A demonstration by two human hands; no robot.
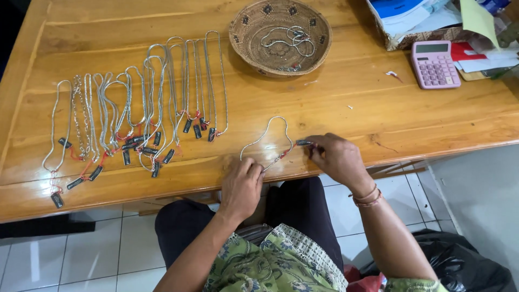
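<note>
**Ana:** Wooden desk [378, 108] fills most of my view, with white floor tiles [97, 249] under its near edge. What do you see on it?

**Ben:** I see one silver chain [268, 135] lying in a loop right in front of the person, near the desk's edge. It has a red string and a small dark tag [303, 143] at its end.

**Ana:** What about my two hands?

**Ben:** Your left hand [241, 184] is curled, fingers pressed down on the chain's bottom end at about 6 o'clock of the loop. Your right hand [338, 158] pinches the dark tag between finger and thumb, at about 4 o'clock of the loop.

**Ana:** And the other stuff?

**Ben:** At 9 o'clock from the loop lies a row of silver chains [140, 108], side by side, each with a red string and a dark tag. At 12 o'clock sits a round woven basket [246, 32] with a few more chains [286, 39] inside. At 2 o'clock is a pink calculator [435, 64], just beside a pile of papers [476, 48].

**Ana:** Anything on the floor?

**Ben:** One black plastic bag [465, 265], at 4 o'clock, well apart from the desk.
</note>
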